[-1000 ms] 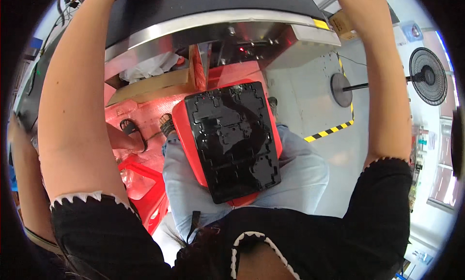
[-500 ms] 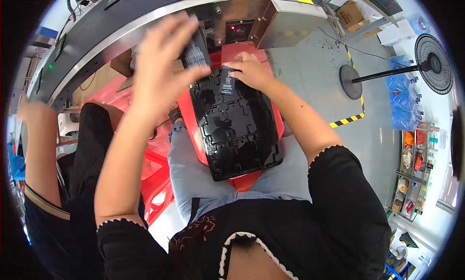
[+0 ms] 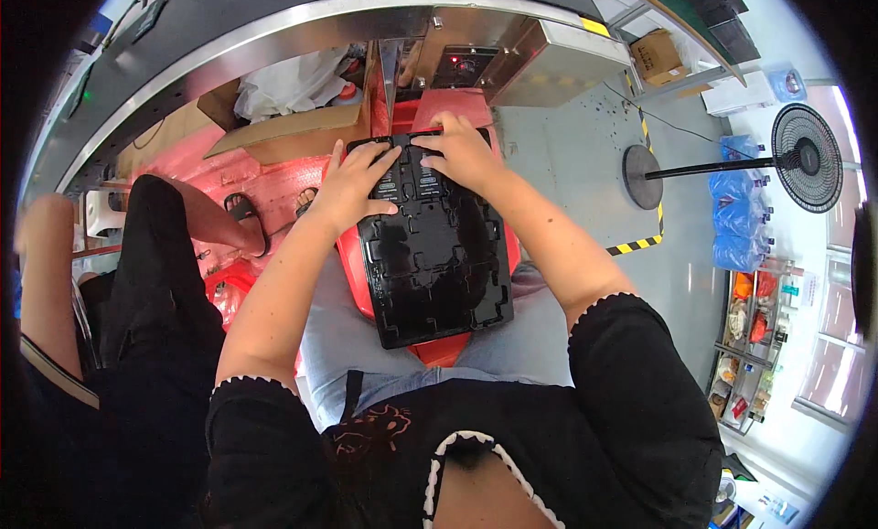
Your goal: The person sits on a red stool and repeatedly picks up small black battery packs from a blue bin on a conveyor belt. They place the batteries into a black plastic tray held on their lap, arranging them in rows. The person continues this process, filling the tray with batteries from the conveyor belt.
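Head view: left hand (image 3: 352,186) and right hand (image 3: 457,151) rest open, fingers spread, on the black moulded tray (image 3: 434,250) at frame centre. The tray lies on a red bin (image 3: 439,351) across the lap.

Both hands, the left hand (image 3: 352,186) and right hand (image 3: 457,149), cover the far end of the black tray (image 3: 434,255), so what lies under the palms stays hidden. The red crate (image 3: 439,351) beneath shows only at its edges. Shelf goods (image 3: 754,323) at right are too small to tell.
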